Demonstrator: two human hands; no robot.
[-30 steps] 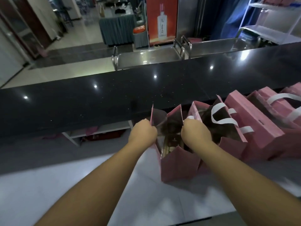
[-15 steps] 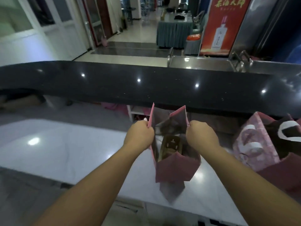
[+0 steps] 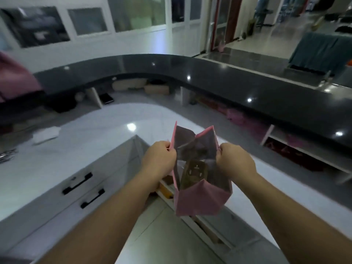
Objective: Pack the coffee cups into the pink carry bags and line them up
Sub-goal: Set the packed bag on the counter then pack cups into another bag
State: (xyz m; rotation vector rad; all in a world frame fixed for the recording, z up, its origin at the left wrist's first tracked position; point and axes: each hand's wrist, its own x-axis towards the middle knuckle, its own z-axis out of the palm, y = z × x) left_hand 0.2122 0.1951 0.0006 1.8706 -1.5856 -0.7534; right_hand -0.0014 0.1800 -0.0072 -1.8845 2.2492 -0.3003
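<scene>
Pink paper carry bag (image 3: pixel 202 199), upright, mouth upward, long axis vertical, brown-lidded cup (image 3: pixel 193 171) inside; held between left hand (image 3: pixel 159 159) and right hand (image 3: pixel 236 161), each grip pinching a rim above white counter (image 3: pixel 95 130).

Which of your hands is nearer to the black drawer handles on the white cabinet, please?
Left. The left hand grips the pink bag's left rim, on the side towards the drawer handles; the right hand grips the opposite rim, farther away.

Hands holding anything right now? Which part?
Both hold one pink carry bag by its top rim: left hand the left edge, right hand the right edge.
</scene>
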